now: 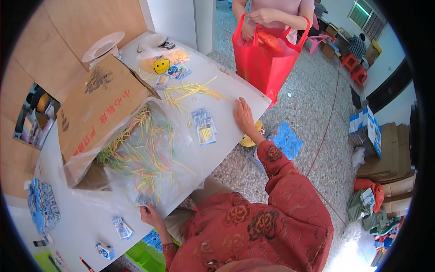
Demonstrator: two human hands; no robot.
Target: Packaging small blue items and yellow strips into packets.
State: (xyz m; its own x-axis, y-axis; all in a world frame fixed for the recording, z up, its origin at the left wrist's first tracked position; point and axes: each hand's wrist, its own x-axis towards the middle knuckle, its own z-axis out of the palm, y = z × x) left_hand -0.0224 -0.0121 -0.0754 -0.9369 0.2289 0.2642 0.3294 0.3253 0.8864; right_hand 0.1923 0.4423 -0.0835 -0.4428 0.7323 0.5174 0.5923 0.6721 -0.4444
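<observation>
My left hand (153, 215) is at the near table edge, its fingers closed on a small clear-and-blue packet (143, 199). Thin yellow, green and pink sticks (147, 158) spill beside it from a tipped cardboard box (102, 102) onto a clear plastic sheet (181, 149). My right hand (244, 116) rests on the table's right edge with its fingers stretched out and nothing in them. Left of it lies a stack of blue-striped packets (204, 126). A loose pile of yellow sticks (188, 93) is spread just beyond.
Across the table corner a person (272, 13) holds a red tote bag (263, 68). Small packets (122, 228) and a little box (104, 250) lie at the near left. Blue bundles (284, 140) and a green crate (145, 254) stand below the table. Flattened cartons (385, 154) lean at the right wall.
</observation>
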